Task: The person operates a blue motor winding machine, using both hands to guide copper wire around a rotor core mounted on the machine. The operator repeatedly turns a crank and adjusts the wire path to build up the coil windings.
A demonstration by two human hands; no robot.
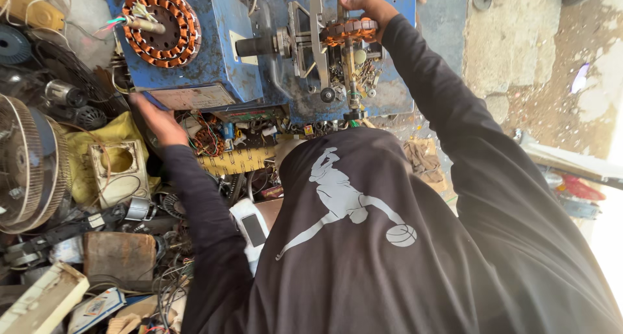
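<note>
A blue metal winding machine fills the top of the view. On its spindle sits a slotted former wound with copper wire. My right hand reaches up over it, and its fingers grip the top of the wound former. My left hand stretches out to the machine's lower left corner and rests against the underside of the blue box; its fingertips are hidden there. A round stator with copper windings lies on the machine's left face. My black shirt with a white figure print covers the lower middle.
Fan guards, small motors, a yellow cloth with a beige housing, wires and scrap crowd the left. A white handheld meter lies by my left sleeve. Loose screws and small parts sit under the spindle. Bare concrete floor lies to the right.
</note>
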